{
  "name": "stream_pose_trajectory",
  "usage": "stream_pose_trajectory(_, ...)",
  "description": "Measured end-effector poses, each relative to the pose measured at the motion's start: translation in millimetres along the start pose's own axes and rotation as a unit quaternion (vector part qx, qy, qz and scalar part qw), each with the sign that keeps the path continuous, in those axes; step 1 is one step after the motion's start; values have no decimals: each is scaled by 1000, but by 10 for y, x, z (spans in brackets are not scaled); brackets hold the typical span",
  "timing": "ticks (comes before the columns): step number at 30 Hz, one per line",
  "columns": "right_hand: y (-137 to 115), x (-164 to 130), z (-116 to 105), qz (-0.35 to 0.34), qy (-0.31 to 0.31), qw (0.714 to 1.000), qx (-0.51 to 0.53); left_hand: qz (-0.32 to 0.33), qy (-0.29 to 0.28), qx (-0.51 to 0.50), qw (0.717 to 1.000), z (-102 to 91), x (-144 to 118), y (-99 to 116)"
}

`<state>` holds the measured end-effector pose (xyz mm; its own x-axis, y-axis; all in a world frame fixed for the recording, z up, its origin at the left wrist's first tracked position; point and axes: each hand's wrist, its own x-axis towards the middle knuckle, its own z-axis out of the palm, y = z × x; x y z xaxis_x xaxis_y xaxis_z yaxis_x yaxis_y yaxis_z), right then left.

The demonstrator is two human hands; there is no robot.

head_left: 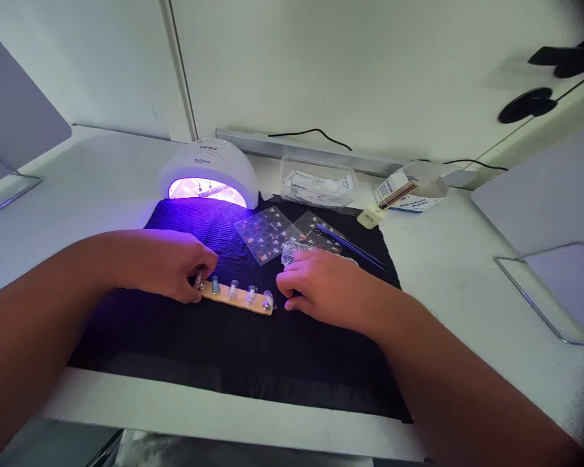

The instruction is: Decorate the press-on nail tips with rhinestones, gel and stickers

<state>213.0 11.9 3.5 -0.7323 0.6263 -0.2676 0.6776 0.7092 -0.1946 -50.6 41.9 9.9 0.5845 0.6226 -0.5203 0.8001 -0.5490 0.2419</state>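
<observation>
A narrow wooden nail tip holder (228, 297) lies on the black cloth, with several clear false nail tips (233, 289) standing on small silver mounts along it. My left hand (178, 266) is closed round its left end, thumb and forefinger on either side of the last tip. One tip, second from the left, looks bluish (215, 285). Just past the strip's right end is my right hand (324, 285), its thumb and bent forefinger apart and nothing visible between them. Behind and partly under its knuckles sits a clear plastic case (289, 251) with a patterned surface.
A white nail lamp (208, 162) glows violet at the back left. Sticker sheets (265, 235) and blue tweezers (351, 246) lie behind my right hand. Farther back are a clear tub of packets (318, 185), a small bottle (370, 217) and an alcohol pad box (418, 198).
</observation>
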Motion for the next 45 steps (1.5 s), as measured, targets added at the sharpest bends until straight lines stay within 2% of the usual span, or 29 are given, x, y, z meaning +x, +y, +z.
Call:
stream_pose_trajectory(5,22,14,23,18,25,1000,-7,2,-5,-2,1000,1,-1,-23)
stream_pose_trajectory(10,78,-2,119,95,116,988,-29,-4,-6,8,1000,4,14,-20)
stream_pose_trajectory(13,148,16,184,120,138,983,-12,-1,-7,3,1000,4,23,-24)
stream_pose_trajectory(21,178,84,190,171,65,982,47,-8,-11,0,1000,-23,-8,13)
stream_pose_trajectory(25,191,89,197,173,43,980,90,-15,-16,6,1000,-46,-21,49)
stream_pose_trajectory(36,302,33,153,123,50,978,161,-6,-13,7,1000,-22,-16,17)
stream_pose_trajectory(42,358,20,137,18,158,966,202,-14,-18,6,1000,-29,-11,36)
stream_pose_trajectory(45,361,24,125,-42,180,962,202,-14,-13,6,1000,-26,-6,29)
